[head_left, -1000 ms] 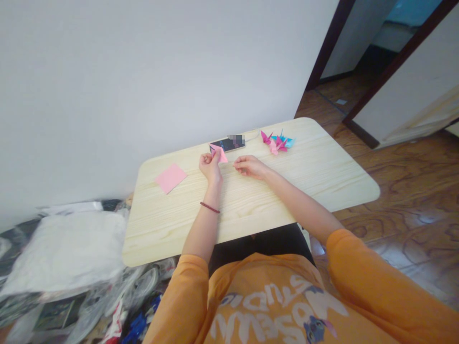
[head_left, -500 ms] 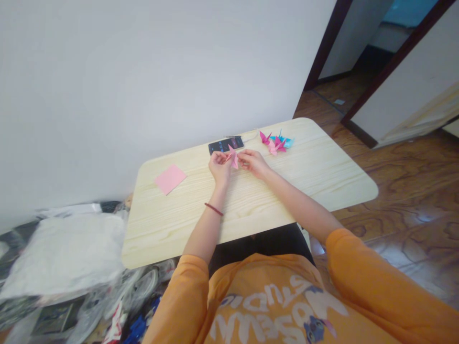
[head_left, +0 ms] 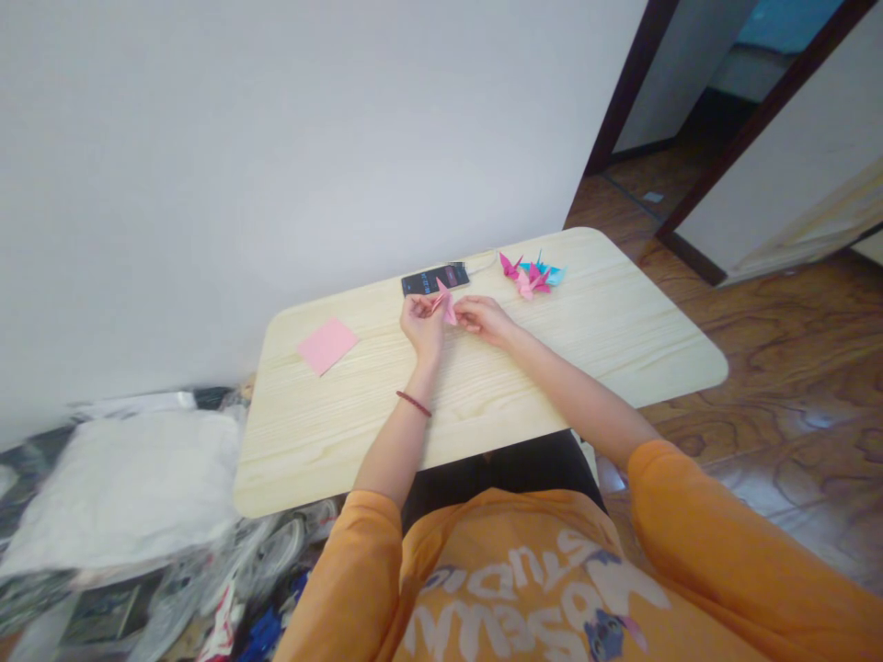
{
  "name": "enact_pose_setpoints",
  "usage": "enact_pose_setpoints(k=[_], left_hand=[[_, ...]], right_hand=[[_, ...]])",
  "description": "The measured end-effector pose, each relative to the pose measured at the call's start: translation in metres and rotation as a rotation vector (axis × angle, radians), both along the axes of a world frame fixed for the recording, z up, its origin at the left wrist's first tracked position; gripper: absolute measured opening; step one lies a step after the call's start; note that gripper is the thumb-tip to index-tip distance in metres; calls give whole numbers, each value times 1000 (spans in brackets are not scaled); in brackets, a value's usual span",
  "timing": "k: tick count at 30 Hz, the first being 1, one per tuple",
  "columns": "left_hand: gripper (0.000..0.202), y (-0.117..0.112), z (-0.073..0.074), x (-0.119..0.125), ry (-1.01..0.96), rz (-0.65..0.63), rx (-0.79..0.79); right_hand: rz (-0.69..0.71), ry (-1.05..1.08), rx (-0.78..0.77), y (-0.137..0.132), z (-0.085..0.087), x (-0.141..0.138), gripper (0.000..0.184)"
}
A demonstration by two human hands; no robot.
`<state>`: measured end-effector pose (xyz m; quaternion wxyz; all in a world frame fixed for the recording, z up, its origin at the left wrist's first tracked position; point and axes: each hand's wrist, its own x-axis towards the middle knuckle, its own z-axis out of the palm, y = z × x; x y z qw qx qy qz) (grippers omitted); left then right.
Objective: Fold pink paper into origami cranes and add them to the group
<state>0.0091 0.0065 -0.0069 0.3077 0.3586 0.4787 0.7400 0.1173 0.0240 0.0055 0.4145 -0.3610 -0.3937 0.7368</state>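
A pink folded origami paper (head_left: 447, 302) with pointed ends stands up between my two hands, just above the light wooden table (head_left: 483, 391). My left hand (head_left: 421, 325) pinches it from the left, and a dark red bead bracelet (head_left: 414, 404) circles that wrist. My right hand (head_left: 485, 319) grips it from the right with its fingertips. The fingers hide the lower part of the paper. A flat square pink paper sheet (head_left: 326, 346) lies to the left of my hands.
A black smartphone (head_left: 434, 280) with a cable lies near the table's back edge. Several pink and blue origami cranes (head_left: 531, 276) stand to its right. A white wall borders the table's back. Plastic bags lie at lower left; a wooden floor lies right.
My right hand has moved left and taken the folded paper, which my left hand held alone earlier. The paper now stands more upright between my hands. Little has changed in the last half second.
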Motion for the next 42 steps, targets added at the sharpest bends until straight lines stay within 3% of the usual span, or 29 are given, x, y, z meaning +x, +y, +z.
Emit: enact_pose_setpoints(k=[8, 16, 19, 23, 25, 28, 33, 42], left_hand=[[38, 6, -3, -6, -105, 115, -13], [43, 18, -12, -28, -110, 222, 3], [41, 18, -11, -27, -147, 150, -43], [38, 13, -8, -19, -184, -35, -170], [39, 10, -7, -16, -176, -130, -228], [46, 6, -6, -15, -129, -264, -281], [54, 2, -4, -16, -100, -426, -330], [53, 1, -3, -18, -112, -545, -341]], right_hand=[[76, -54, -6, -5, 0, -3, 10], [138, -184, 40, -6, -6, -5, 9], [28, -225, 110, -3, -7, -4, 11], [-182, -232, 252, 2, -3, 1, 11], [-221, -233, 327, 5, -1, 4, 20], [-203, -255, 400, 7, 0, 8, 30], [-179, -302, 478, 11, -3, 10, 30], [-61, -366, 553, 9, 6, 16, 31]])
